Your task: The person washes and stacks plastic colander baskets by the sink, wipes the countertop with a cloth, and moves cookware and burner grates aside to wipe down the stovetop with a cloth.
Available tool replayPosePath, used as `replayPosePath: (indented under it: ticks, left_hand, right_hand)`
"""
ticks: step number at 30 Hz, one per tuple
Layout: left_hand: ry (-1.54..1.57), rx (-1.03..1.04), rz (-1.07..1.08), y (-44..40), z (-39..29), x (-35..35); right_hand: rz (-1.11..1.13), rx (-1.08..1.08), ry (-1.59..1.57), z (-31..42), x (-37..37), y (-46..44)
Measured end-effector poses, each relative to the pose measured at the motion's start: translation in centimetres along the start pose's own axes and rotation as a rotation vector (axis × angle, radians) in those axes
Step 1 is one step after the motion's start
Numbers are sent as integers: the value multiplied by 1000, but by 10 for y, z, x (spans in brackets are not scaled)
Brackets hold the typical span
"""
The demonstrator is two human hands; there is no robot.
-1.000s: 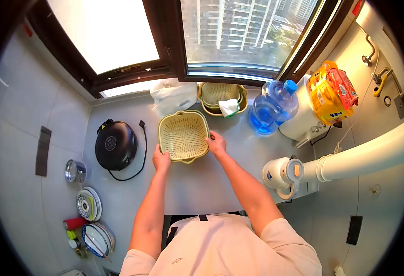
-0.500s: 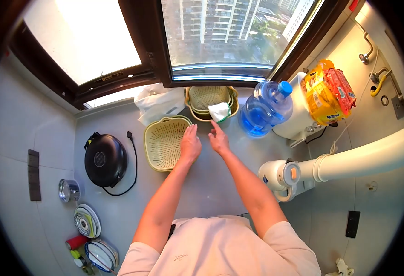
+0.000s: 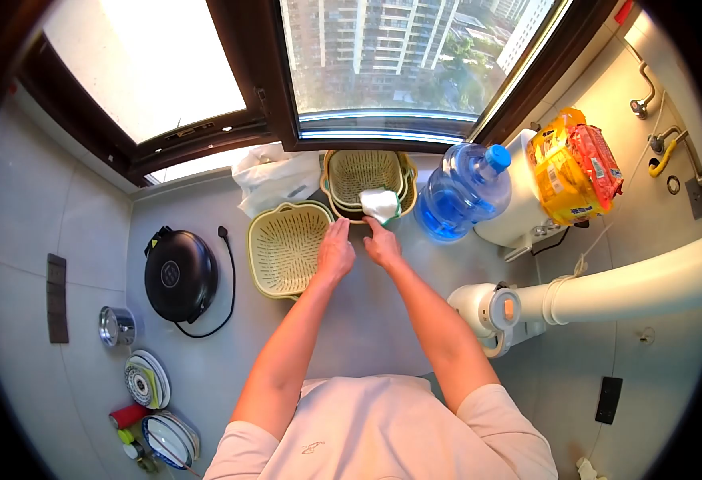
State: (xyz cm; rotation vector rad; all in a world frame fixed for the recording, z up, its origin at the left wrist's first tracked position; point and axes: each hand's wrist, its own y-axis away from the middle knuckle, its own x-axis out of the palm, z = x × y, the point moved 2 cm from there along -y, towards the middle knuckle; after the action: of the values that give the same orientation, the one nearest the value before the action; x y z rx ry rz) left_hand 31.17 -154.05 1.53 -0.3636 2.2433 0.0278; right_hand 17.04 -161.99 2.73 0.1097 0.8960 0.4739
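A stack of nested drain baskets (image 3: 364, 170), yellow-green with slotted walls, stands below the window. A white cloth (image 3: 380, 205) with a green edge hangs over its front right rim. My left hand (image 3: 337, 250) has its fingertips at the stack's front rim, just right of a separate drain basket (image 3: 287, 252). My right hand (image 3: 382, 243) pinches the same front rim just under the cloth. Both hands appear closed on the outer basket's edge; the undersides of the fingers are hidden.
A large blue water bottle (image 3: 463, 192) stands right of the stack, beside a white appliance topped by noodle packets (image 3: 571, 168). A white plastic bag (image 3: 275, 180) lies left. Also around are a black electric pan (image 3: 181, 276), a white kettle (image 3: 487, 312) and stacked plates (image 3: 147, 380).
Both hands have moved slightly forward to the stack's front rim. The outer basket's front edge has shifted a little toward me, and the cloth has dropped slightly with it.
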Motion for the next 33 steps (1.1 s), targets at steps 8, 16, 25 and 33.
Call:
replayPosePath:
  ticks: [8,16,25,33]
  left_hand:
    - [-219,-39,137,16,-14,2]
    - [-326,21,135,58,-28,0]
    - [-352,48,125,113,-25,-13]
    - [-145,54,-73,126,-33,-21]
  right_hand:
    - [-83,12,39,-11,-3,30]
    - [-124,-47,-54,-25,3,75]
    - [-81,-87,-54,-23,20,131]
    - [-379,-80,-172,7,-13,168]
